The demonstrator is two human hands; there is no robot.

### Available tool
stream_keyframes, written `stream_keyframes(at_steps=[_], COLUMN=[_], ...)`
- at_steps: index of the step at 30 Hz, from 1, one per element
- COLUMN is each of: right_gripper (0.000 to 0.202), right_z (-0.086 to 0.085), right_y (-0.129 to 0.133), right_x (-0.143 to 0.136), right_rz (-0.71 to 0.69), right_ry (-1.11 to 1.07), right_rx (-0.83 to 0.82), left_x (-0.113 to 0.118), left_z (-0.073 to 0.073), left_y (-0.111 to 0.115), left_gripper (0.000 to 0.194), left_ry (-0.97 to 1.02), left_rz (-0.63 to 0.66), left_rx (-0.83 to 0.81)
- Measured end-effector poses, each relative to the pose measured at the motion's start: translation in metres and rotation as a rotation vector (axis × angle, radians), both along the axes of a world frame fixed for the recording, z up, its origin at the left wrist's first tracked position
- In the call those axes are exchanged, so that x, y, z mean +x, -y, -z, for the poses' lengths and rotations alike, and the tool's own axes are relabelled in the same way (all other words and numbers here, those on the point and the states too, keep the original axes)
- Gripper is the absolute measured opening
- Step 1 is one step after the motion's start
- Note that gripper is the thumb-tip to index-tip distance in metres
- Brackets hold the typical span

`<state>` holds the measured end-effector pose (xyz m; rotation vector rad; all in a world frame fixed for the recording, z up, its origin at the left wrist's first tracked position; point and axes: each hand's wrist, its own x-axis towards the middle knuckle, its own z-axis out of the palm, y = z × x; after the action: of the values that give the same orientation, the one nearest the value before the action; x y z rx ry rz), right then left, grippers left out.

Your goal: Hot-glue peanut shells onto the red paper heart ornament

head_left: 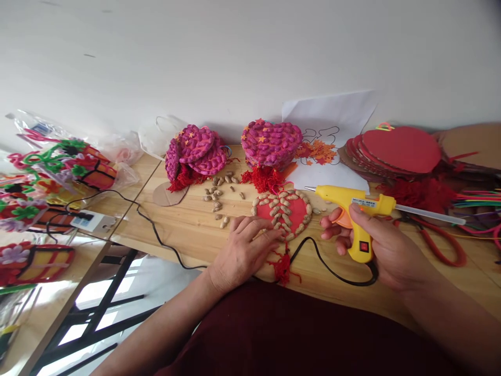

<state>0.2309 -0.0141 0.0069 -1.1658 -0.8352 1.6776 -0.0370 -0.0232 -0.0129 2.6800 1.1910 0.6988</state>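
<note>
A red heart-shaped board [265, 210] lies on the table, with peanuts glued around its rim and in rows down its middle. My left hand [245, 249] holds its lower left edge, fingers bent over it; their tips hide part of the peanuts there. A red yarn tassel [282, 267] hangs from the board's lower point. In my right hand [385, 250] is a yellow hot glue gun [338, 196], fingers about its handle and orange trigger. Its nozzle points left, raised beyond the board's upper right edge. A clear glue stick [430, 213] sticks out of its back.
Loose peanuts [217, 194] lie left of the board. Purple peanut-covered pieces [272, 143] stand behind it, beside a paper drawing [344, 112]. Red heart boards [401, 149] and orange-handled pliers [446, 248] are at right. A black cord [160, 237] runs to a power strip [94, 221].
</note>
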Motion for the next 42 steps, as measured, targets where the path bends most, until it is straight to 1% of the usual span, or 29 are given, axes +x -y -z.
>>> stream_keyframes(at_steps=[5,9,15,18,25,30,34,37,42], right_gripper=[0.027,0.025,0.027,0.028,0.026,0.026,0.025,0.026,0.026], right_z=[0.002,0.002,0.004,0.006,0.011,0.010,0.012,0.015,0.018], right_y=[0.000,-0.001,0.000,0.000,0.000,-0.002,-0.002,-0.002,-0.002], right_x=[0.001,0.000,-0.001,-0.001,0.000,-0.001,-0.002,-0.002,-0.002], right_rz=[0.007,-0.004,-0.011,-0.011,-0.016,0.004,0.019,0.050,0.093], right_ry=[0.016,0.004,-0.001,-0.001,0.011,0.002,-0.006,0.009,0.038], right_rx=[0.016,-0.006,-0.026,-0.046,-0.068,-0.093,-0.108,-0.100,-0.038], left_x=[0.001,0.000,0.004,0.005,0.007,0.007,0.008,0.008,0.009], left_z=[0.005,0.005,0.006,0.008,0.009,0.009,0.008,0.010,0.012], left_y=[0.000,0.000,-0.004,-0.007,-0.011,-0.013,-0.015,-0.015,-0.014], left_gripper=[0.037,0.039,0.039,0.035,0.029,0.031,0.028,0.027,0.028], left_ry=[0.012,0.040,-0.064,-0.089,-0.100,-0.126,-0.099,-0.085,-0.094], left_rz=[0.023,0.011,0.117,0.143,0.137,0.151,0.144,0.126,0.112], left_rx=[0.006,-0.011,-0.014,-0.010,-0.063,-0.047,-0.039,-0.037,-0.050])
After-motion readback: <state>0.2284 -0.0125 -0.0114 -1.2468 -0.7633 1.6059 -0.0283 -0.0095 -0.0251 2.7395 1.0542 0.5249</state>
